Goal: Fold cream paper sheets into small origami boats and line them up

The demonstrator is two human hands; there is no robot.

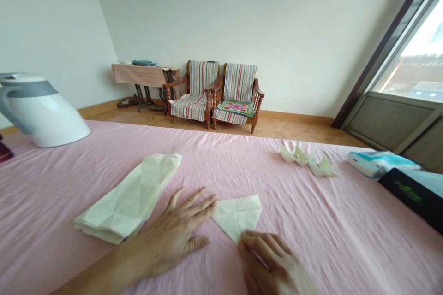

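Note:
A small cream square of creased paper (238,214) lies on the pink tablecloth (311,221) in front of me. My left hand (176,235) rests flat on the cloth with its fingers spread, the fingertips touching the paper's left corner. My right hand (272,262) has its fingers curled down onto the paper's near corner, pressing it. To the left lies a stack of cream creased napkins (131,198). Two folded paper shapes (308,159) sit farther right.
A white electric kettle (38,110) stands at the far left. A teal and white tissue pack (379,163) and a black box (415,198) lie at the right edge. Two striped wooden chairs (216,94) and a small table (143,76) stand by the far wall.

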